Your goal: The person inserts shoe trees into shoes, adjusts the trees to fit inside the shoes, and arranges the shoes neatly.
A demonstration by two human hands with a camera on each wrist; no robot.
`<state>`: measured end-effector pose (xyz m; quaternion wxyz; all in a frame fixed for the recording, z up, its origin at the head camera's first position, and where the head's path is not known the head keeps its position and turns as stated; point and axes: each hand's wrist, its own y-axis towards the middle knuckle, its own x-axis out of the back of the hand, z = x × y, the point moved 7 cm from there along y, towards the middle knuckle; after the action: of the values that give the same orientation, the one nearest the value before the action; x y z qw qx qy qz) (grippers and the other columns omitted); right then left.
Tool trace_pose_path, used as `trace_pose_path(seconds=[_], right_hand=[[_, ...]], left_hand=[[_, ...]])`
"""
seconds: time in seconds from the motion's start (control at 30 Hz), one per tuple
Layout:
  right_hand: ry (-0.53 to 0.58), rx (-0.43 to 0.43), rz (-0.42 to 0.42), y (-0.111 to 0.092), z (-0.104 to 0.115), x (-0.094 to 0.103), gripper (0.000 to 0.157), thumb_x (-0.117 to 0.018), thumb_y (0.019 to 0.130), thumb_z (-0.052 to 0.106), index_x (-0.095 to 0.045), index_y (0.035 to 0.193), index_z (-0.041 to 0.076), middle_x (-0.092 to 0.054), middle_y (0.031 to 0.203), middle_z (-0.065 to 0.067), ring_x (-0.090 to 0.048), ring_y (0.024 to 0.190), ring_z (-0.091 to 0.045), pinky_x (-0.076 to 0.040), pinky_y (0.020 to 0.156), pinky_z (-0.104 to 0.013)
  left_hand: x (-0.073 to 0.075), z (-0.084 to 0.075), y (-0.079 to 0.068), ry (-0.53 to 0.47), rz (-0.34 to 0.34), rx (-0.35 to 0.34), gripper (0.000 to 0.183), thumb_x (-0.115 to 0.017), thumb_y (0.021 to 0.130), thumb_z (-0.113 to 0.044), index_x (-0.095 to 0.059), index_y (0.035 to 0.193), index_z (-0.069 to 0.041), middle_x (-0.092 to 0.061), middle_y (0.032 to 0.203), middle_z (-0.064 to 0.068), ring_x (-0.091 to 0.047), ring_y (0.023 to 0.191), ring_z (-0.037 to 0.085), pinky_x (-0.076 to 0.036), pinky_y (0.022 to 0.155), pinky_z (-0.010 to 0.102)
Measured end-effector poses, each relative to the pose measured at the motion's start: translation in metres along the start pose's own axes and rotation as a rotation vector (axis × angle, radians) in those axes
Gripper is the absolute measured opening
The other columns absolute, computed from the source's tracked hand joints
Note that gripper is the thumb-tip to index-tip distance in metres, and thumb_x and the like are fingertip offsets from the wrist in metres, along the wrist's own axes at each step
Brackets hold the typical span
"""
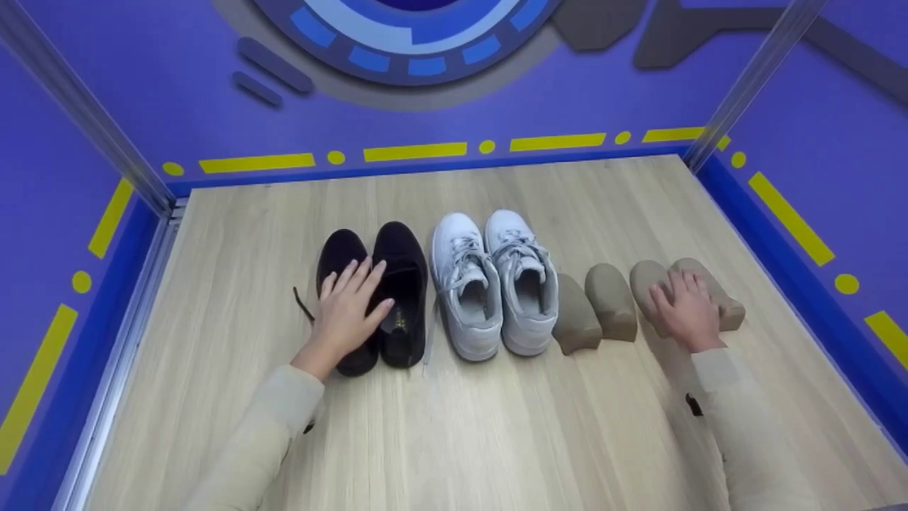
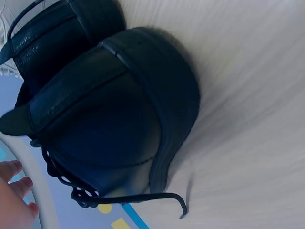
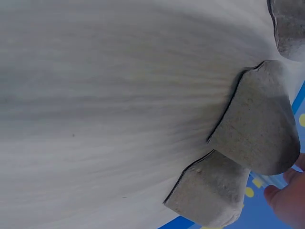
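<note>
A pair of black lace-up shoes stands on the left: the left shoe [image 1: 342, 245] and the right shoe [image 1: 395, 245], toes away from me. My left hand [image 1: 347, 312] is over them with fingers spread; whether it touches them I cannot tell. The left wrist view shows a black heel [image 2: 109, 114] and a loose lace [image 2: 138, 197]. At the right, my right hand [image 1: 687, 312] lies over two taupe toe-shaped shoe inserts [image 1: 647, 284], partly hiding them. In the right wrist view, its fingers [image 3: 288, 195] are beside an insert [image 3: 257, 119], nothing visibly gripped.
White sneakers [image 1: 477, 337] with laces stand mid-row, side by side. Two more taupe inserts [image 1: 611, 301] sit between them and my right hand. All lie on a wood-grain tabletop [image 1: 468, 433], with blue panels [image 1: 425, 128] at the back and sides.
</note>
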<state>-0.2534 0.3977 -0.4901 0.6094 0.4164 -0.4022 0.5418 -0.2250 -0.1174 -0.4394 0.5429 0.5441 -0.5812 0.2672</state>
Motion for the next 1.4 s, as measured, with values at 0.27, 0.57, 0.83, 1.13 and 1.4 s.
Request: trace_pose_path(seconds=[0.27, 0.57, 0.83, 1.13, 1.4], right_hand=[[0.039, 0.024, -0.021, 0.002, 0.007, -0.004, 0.066, -0.033, 0.090, 0.047, -0.033, 0.132, -0.004, -0.028, 0.136, -0.031, -0.020, 0.127, -0.045, -0.017, 0.095, -0.064], [0.077, 0.110, -0.072, 0.001, 0.024, -0.006, 0.060, -0.042, 0.089, 0.040, -0.039, 0.127, -0.006, -0.034, 0.131, -0.033, -0.024, 0.125, -0.047, -0.017, 0.102, -0.055], [0.075, 0.120, -0.057, -0.003, 0.028, -0.010, 0.061, -0.042, 0.088, 0.044, -0.040, 0.128, -0.003, -0.036, 0.133, -0.028, -0.029, 0.124, -0.044, -0.025, 0.096, -0.058], [0.169, 0.161, -0.012, -0.003, 0.034, -0.018, 0.063, -0.049, 0.086, 0.040, -0.038, 0.128, -0.007, -0.035, 0.133, -0.029, -0.027, 0.126, -0.043, -0.020, 0.102, -0.052], [0.192, 0.166, 0.049, -0.006, 0.040, -0.025, 0.065, -0.049, 0.086, 0.041, -0.036, 0.131, -0.005, -0.031, 0.136, -0.030, -0.026, 0.126, -0.044, -0.022, 0.100, -0.054]], left_hand=[[-0.006, -0.004, -0.002, 0.020, 0.031, 0.004, 0.057, -0.046, 0.087, -0.043, -0.032, 0.137, -0.020, -0.035, 0.140, 0.008, -0.030, 0.130, 0.027, -0.021, 0.104, 0.051], [-0.009, -0.005, -0.002, 0.023, 0.058, 0.013, 0.058, -0.043, 0.088, -0.046, -0.029, 0.139, -0.022, -0.033, 0.142, 0.006, -0.028, 0.131, 0.026, -0.020, 0.105, 0.050], [-0.009, -0.009, -0.003, 0.015, 0.043, 0.001, 0.058, -0.044, 0.088, -0.045, -0.030, 0.138, -0.021, -0.035, 0.141, 0.007, -0.030, 0.130, 0.027, -0.021, 0.104, 0.050], [-0.010, -0.015, -0.002, -0.020, 0.001, -0.025, 0.056, -0.048, 0.087, -0.041, -0.034, 0.136, -0.019, -0.039, 0.138, 0.009, -0.033, 0.129, 0.028, -0.022, 0.103, 0.051], [-0.011, -0.018, -0.001, -0.014, 0.023, -0.017, 0.056, -0.047, 0.087, -0.042, -0.034, 0.136, -0.020, -0.038, 0.139, 0.007, -0.032, 0.130, 0.026, -0.022, 0.104, 0.050]])
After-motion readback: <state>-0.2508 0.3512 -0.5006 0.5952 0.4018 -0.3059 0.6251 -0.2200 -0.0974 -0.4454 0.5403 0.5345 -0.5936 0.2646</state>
